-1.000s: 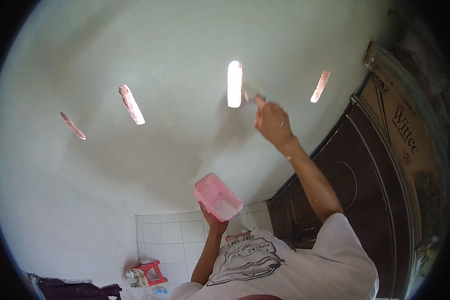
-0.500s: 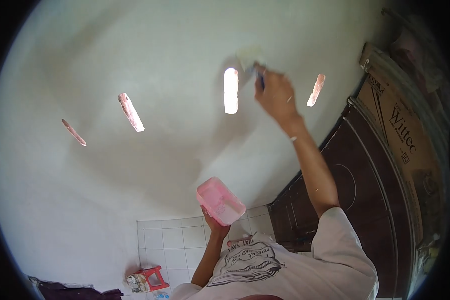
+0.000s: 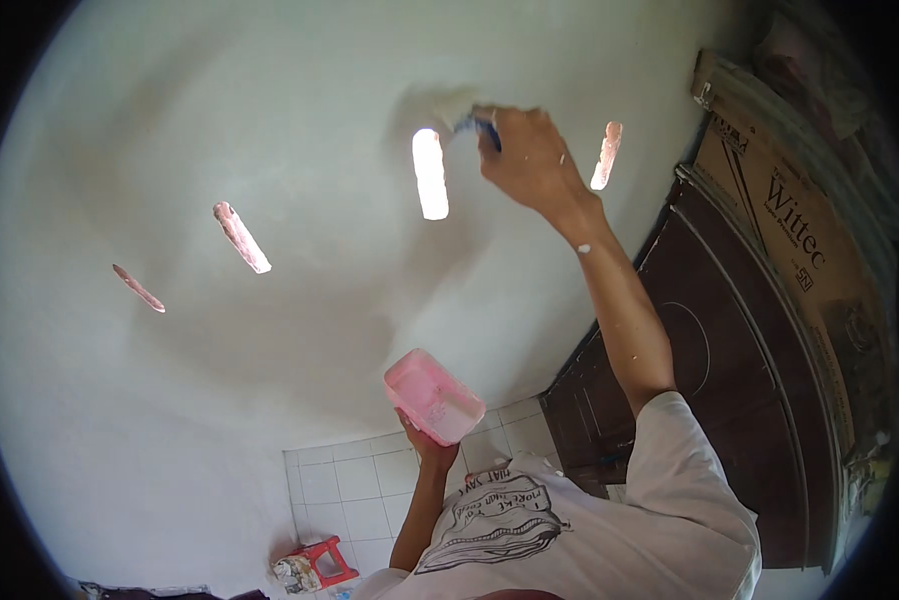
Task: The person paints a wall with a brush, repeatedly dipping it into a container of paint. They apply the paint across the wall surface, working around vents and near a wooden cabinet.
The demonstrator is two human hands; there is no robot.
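My right hand is raised to the pale wall, its fingers closed on the blue handle of a paintbrush. The light bristles are at the wall, just above a bright narrow slot. White specks dot my right wrist and forearm. Lower down, my left hand grips a pink plastic container from beneath and beside it. The container is tilted toward me, with whitish paint at its lower end. Some of the left fingers are hidden behind it.
More slots, one at right and two at left, pierce the wall. A dark brown wooden cabinet stands on the right with a cardboard box above it. A red stool rests on the white tiled floor.
My right hand and the paintbrush have moved left along the wall, to above the bright slot. The view has tilted slightly; my left hand still holds the pink container.
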